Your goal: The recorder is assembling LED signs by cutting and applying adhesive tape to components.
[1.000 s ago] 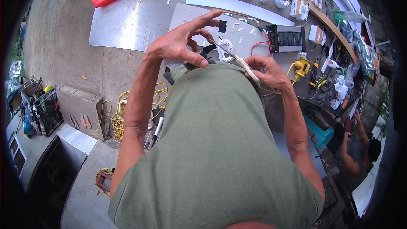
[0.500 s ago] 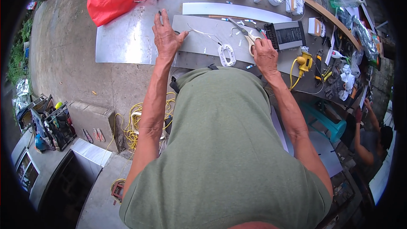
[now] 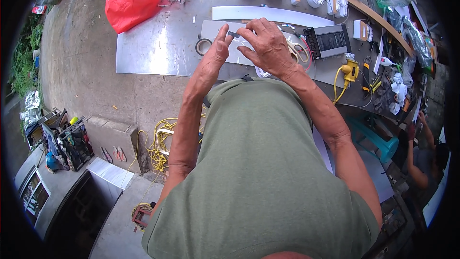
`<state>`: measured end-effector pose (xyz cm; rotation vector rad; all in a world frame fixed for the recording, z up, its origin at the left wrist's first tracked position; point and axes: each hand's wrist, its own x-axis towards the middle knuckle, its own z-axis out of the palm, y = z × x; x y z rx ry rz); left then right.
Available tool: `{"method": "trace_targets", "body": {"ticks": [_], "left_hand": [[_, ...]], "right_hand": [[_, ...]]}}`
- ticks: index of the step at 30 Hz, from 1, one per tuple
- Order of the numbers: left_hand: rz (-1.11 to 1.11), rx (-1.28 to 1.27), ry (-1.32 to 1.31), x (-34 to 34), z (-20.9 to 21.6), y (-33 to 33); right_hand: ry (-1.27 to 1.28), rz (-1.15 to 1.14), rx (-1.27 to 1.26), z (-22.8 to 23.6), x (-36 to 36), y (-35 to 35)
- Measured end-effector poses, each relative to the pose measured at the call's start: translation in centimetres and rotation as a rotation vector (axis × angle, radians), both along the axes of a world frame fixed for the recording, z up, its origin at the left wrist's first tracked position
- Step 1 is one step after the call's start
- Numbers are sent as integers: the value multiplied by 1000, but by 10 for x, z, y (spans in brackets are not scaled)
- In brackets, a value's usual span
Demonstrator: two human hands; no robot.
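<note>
One dark strip (image 3: 234,34) is seen at the close-set fingers of the left hand (image 3: 214,60), whether pinched cannot be told, beside the right hand (image 3: 269,50), thumb and forefinger parted

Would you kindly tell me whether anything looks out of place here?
Mainly the yellow cord: it lies in a loose tangle on the ground beside the concrete block, rather than neatly coiled.

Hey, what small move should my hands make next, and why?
Probably pinch the dark strip with your right hand and draw it away: it appears to be at the fingertips of your left hand, your right fingertips are close beside it, and the scissors lie unheld.
</note>
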<state>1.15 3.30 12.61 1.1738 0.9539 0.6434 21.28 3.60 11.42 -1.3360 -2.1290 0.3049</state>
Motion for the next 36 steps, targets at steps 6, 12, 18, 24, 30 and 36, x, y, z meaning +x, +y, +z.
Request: {"method": "trace_targets", "body": {"ticks": [6, 12, 18, 24, 30, 36], "left_hand": [[-127, 64, 88, 3, 0, -5], [-70, 193, 340, 8, -6, 4], [-26, 644, 812, 20, -39, 49], [-445, 849, 791, 54, -74, 84], [-740, 724, 786, 56, -94, 83], [-807, 515, 727, 40, -95, 75]], "right_hand": [[-247, 68, 136, -21, -5, 10], [-1, 3, -18, -21, 5, -8], [811, -358, -744, -45, 44, -58], [1301, -536, -1066, -78, 36, -105], [1420, -712, -993, -99, 5, -116], [1248, -854, -825, -104, -14, -117]]}}
